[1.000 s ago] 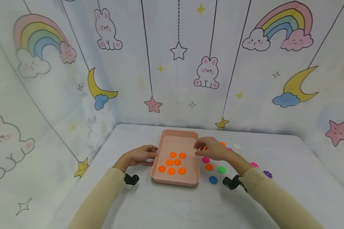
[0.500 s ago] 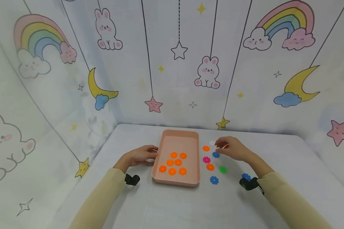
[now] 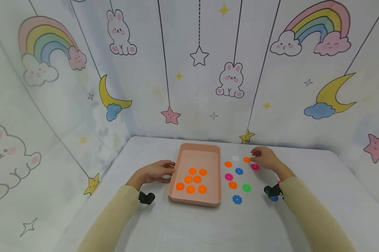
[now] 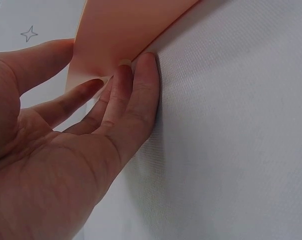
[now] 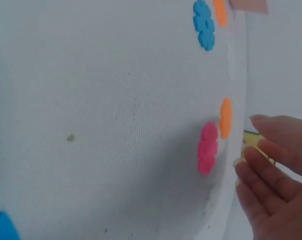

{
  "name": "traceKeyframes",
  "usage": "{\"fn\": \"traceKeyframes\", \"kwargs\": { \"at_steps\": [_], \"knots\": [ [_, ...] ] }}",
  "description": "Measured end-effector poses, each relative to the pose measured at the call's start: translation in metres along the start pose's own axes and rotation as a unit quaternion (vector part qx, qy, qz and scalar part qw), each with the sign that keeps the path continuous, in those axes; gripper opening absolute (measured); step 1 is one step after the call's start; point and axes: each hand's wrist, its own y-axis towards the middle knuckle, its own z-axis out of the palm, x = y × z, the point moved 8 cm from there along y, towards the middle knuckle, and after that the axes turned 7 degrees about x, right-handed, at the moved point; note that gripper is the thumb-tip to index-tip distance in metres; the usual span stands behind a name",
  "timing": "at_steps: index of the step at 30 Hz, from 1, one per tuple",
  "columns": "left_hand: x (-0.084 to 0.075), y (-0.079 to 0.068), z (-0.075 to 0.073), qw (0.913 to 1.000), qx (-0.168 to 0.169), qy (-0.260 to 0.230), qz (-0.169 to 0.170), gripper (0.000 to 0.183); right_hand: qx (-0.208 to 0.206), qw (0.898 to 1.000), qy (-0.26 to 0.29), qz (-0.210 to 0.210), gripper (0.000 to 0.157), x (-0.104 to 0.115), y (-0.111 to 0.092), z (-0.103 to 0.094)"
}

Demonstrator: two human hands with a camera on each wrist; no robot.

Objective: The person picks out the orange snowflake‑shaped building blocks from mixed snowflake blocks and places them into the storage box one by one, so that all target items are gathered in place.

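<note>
A pink tray holds several orange flower-shaped plastic discs in its near half. My left hand rests at the tray's left side. In the left wrist view, its fingertips touch the tray's outer wall low down, and the thumb reaches the wall's edge. To the right of the tray, my right hand hovers with loosely bent fingers and nothing between them. It is nearest to an orange disc and a magenta disc; in the right wrist view both lie left of the fingers.
More discs lie scattered between tray and right arm: a white disc, a green disc, a blue disc and several others. The right sleeve hides part of the table. A patterned curtain stands behind the white tabletop.
My right hand has moved right, from the tray's right rim to beyond the orange and magenta discs, uncovering discs near the tray. The left hand stays at the tray.
</note>
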Motion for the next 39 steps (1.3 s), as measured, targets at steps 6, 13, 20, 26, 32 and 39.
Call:
{"fn": "traceKeyframes", "kwargs": {
  "at_steps": [6,13,20,26,32,39],
  "knots": [
    [-0.001,0.001,0.001,1.0,0.003,-0.002,0.001,0.046,0.03,0.999,0.005,0.032,0.041,-0.005,0.011,0.006],
    [0.001,0.002,0.0,1.0,-0.004,-0.003,-0.005,0.046,0.046,0.997,0.004,0.055,0.039,-0.008,0.017,0.013],
    [0.0,0.002,0.0,1.0,-0.005,-0.003,-0.006,0.046,0.047,0.997,-0.005,0.055,0.037,-0.01,0.019,0.014],
    [-0.001,0.001,0.0,1.0,-0.005,0.002,-0.005,0.047,0.05,0.997,-0.004,0.055,0.037,-0.011,0.022,0.015],
    [-0.002,-0.001,0.001,0.9999,-0.008,0.004,-0.009,0.047,0.056,0.997,-0.008,0.051,0.038,-0.012,0.022,0.014],
    [-0.003,-0.002,0.001,0.9999,-0.004,0.009,-0.008,0.048,0.035,0.998,-0.011,0.05,0.033,-0.013,0.021,0.009]
  ]
}}
